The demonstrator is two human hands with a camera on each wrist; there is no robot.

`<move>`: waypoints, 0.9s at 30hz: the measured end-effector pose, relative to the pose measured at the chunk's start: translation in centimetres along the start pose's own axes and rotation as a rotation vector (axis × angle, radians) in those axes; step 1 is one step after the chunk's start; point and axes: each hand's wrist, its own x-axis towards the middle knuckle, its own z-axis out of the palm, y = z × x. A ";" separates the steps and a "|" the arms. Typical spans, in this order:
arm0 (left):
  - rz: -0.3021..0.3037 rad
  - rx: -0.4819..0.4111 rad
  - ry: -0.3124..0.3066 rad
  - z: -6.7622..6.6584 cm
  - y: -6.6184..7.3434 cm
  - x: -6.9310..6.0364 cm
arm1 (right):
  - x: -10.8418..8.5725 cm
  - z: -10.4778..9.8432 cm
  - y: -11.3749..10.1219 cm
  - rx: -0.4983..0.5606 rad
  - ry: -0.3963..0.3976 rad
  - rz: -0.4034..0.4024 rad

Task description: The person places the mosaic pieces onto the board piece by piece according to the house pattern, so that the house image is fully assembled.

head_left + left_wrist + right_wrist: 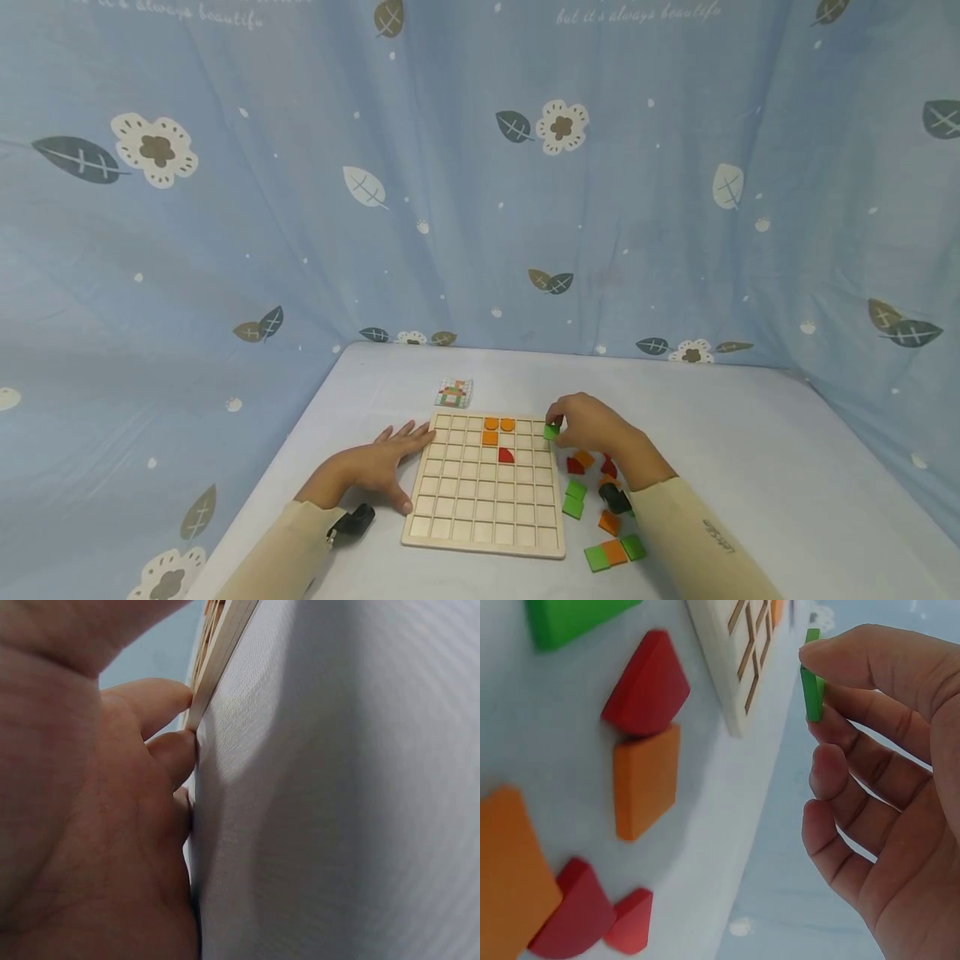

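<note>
Where the right hand [594, 423] pinches, thin tile [812, 696], bright green

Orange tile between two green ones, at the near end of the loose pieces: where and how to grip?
Pinch the orange tile by its near and far edges, from above. It looks flat, with green tiles flanking left and right, so those edges seem freest. The right hand is likely better placed, once it releases its green piece.
</note>
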 end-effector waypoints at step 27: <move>0.007 -0.008 0.002 -0.1 -0.1 0.0 | 1.4 1.7 -3.9 -0.008 -0.051 -0.134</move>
